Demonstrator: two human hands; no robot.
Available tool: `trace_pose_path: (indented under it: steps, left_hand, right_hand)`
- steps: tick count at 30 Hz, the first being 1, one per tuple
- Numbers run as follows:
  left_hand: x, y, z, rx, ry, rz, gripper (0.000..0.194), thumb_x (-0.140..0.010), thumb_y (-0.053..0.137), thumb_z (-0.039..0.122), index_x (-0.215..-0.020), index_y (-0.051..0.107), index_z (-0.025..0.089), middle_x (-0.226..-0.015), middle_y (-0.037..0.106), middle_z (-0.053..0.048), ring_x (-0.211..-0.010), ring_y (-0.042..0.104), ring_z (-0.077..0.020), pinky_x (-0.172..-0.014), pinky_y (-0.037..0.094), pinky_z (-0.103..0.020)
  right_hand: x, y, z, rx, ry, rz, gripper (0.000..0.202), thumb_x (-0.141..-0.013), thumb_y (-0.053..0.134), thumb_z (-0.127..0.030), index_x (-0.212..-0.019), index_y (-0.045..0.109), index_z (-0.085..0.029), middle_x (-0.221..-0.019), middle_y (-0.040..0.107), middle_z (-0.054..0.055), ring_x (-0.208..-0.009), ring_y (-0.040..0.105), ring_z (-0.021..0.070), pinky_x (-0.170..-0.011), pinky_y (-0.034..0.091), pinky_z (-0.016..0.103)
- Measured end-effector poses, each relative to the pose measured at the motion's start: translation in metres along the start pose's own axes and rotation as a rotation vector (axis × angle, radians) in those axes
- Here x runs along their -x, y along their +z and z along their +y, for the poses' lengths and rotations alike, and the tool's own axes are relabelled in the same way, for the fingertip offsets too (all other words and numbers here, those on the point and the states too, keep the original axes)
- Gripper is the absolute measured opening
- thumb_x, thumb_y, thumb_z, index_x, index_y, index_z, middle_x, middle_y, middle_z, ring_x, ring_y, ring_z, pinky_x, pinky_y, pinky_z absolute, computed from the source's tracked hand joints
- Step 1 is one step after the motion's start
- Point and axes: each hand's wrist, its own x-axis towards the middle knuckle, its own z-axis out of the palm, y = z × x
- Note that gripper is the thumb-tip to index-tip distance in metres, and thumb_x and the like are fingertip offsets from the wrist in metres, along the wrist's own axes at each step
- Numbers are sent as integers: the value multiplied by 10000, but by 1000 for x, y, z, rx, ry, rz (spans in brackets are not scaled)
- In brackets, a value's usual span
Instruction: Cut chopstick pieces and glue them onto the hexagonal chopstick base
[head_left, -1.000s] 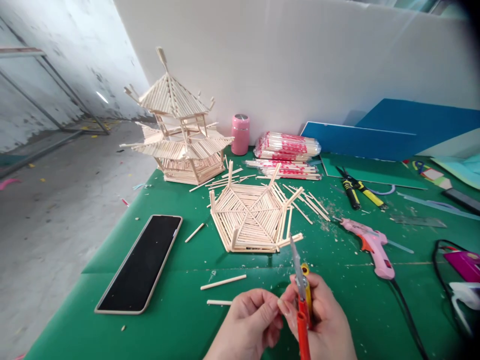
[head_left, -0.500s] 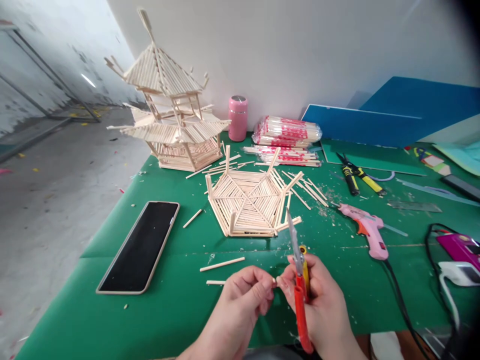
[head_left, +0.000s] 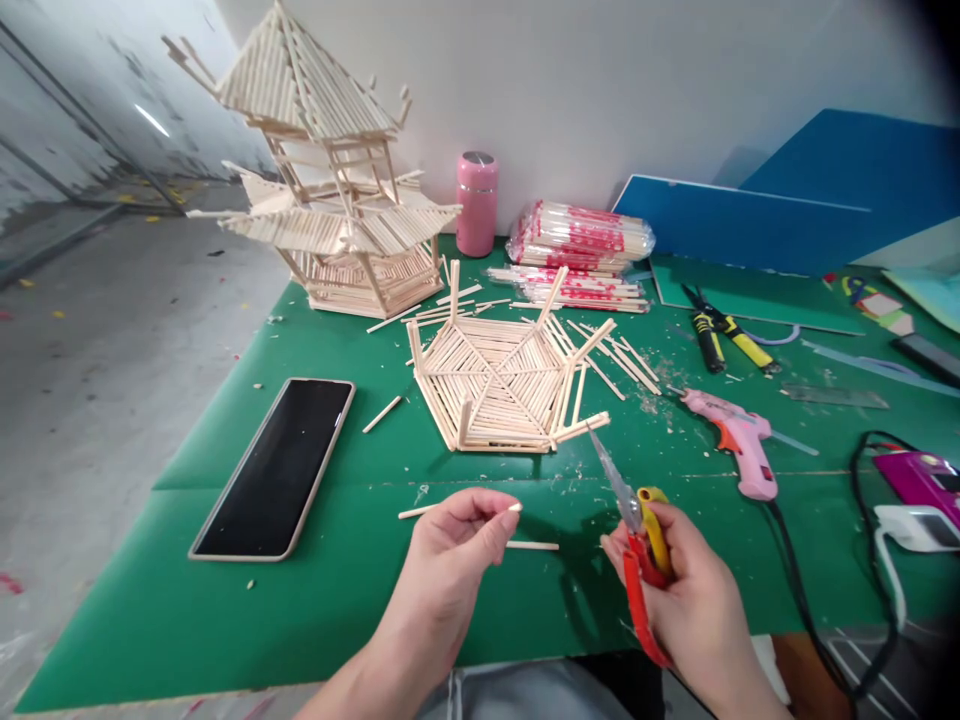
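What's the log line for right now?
left hand: pinching short pale wooden piece | right hand: holding red-and-yellow-handled metal scissors

Around the green table [head_left: 300,630]

A dark-screened phone [head_left: 274,470] lies at the left. A pink flask [head_left: 477,205] stands upright on the far side; blue boards [head_left: 735,225] rise far right. A magenta device [head_left: 911,480] sits at the right.

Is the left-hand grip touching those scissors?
Apart. The head view shows a strip of green tabletop between the left-hand grip and the scissors, which sit in the right-hand grip.
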Motion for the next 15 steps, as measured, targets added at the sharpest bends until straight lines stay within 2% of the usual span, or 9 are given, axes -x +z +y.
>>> trace_pose_path:
  steps: [4,8,10,15]
  left_hand:
    - [1,0,0,-53,56,18,95,-611,736,196,-663,676,142,-613,573,12,-525,412,-52,-499,321,-165]
    - [-1,-1,-2,-150,129,15,56,-642,705,194,-671,669,162,-626,555,14,-586,454,-75,-521,348,-164]
    - [-2,-2,-3,-207,162,0,42,-666,683,202,-685,663,170,-635,555,15,-595,459,-80,-520,353,-166]
    - [0,-5,-4,-344,255,-26,51,-711,636,219,-694,639,171,-653,561,15,-598,464,-84,-523,358,-167]
  right_hand:
    - [-4,-14,8,299,-172,11,266,-691,620,-286,-932,533,-214,-724,661,14,-584,648,153,-575,548,214]
    - [-10,-39,27,551,-373,-22,276,-727,561,-288,-993,551,-216,-872,634,50,-583,615,141,-563,542,234]
    - [-13,-53,36,657,-391,-67,302,-729,533,-272,-1025,554,-213,-941,632,65,-603,622,145,-563,546,241]
    - [-26,-81,44,825,-311,-152,367,-715,513,-312,-1049,573,-175,-992,654,82,-694,661,192,-614,567,297]
